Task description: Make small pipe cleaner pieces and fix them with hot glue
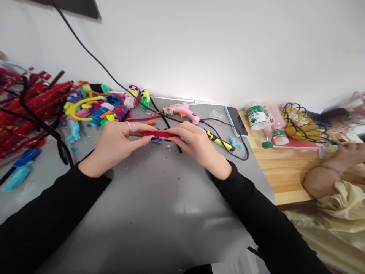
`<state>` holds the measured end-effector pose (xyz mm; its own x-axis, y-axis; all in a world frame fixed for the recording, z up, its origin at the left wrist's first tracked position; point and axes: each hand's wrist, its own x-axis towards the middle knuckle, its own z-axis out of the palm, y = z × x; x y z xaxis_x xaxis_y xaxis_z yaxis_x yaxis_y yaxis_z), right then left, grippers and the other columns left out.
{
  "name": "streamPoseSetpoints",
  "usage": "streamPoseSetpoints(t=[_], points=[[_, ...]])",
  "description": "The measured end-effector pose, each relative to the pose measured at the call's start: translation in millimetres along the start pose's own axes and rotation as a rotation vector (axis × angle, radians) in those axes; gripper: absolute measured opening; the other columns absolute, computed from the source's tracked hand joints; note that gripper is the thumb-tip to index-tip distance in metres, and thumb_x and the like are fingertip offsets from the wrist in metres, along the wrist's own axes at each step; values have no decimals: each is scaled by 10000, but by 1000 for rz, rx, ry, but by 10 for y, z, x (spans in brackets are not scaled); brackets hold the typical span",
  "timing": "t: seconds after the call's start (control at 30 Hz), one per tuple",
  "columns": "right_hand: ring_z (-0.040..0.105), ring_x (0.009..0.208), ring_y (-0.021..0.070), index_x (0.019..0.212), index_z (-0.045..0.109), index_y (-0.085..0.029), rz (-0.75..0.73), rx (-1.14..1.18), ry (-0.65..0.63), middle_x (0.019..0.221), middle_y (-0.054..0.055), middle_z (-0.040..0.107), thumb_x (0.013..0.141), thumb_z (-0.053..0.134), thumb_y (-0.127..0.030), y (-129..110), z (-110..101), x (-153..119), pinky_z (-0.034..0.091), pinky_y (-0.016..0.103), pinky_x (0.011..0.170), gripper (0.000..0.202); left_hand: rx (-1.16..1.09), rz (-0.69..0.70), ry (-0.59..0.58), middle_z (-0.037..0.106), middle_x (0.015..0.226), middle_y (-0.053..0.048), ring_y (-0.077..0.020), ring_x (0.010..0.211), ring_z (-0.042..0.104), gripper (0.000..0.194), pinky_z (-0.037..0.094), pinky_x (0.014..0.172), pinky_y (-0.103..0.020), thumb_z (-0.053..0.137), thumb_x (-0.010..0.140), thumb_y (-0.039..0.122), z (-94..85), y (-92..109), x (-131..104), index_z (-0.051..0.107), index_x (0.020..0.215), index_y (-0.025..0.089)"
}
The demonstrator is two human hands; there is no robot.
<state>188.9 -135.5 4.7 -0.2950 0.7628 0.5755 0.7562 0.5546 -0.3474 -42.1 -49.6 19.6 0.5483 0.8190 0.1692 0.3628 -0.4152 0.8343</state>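
Observation:
A short, fuzzy red piece [159, 134] is stretched level between my two hands, above the grey table mat [171, 213]. My left hand [119, 142], with a ring on one finger, pinches its left end between thumb and fingers. The right end is held in the closed fingers of my right hand [195, 142]. Just beyond the hands lies a pink glue gun [184, 110]. A small purple piece [157, 140] shows beneath the red one, close to my fingertips. Dark nails partly cover the red piece.
Red and black pipe cleaners [34, 110] heap at the left, beside colourful fuzzy figures [105, 108]. A black cable [94, 57] crosses the back. A yellow cutter [221, 141], phone [236, 121] and bottles [258, 117] are on the right. Another person's arm [327, 179] rests at far right.

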Motion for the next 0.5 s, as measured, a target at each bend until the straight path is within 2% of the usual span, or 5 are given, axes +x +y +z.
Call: streamPoseSetpoints(t=[0.17,0.5], points=[[620,808,157,1117,710,-180,13,27,30,869,48,683,1088,553,-273,-5,7,-11,494,275,750,185,61,92,15,832,1050,69,-226,819,811,217,652,770,-276,700,878,428,-4,-12,-5,856,979,315],[641,782,154,1070,732,-194,92,119,27,889,45,737,1067,600,-302,-15,-11,-1,504,283,738,170,127,169,28,835,1031,60,-205,766,805,222,651,755,-278,673,923,409,-10,-23,-18,851,989,294]])
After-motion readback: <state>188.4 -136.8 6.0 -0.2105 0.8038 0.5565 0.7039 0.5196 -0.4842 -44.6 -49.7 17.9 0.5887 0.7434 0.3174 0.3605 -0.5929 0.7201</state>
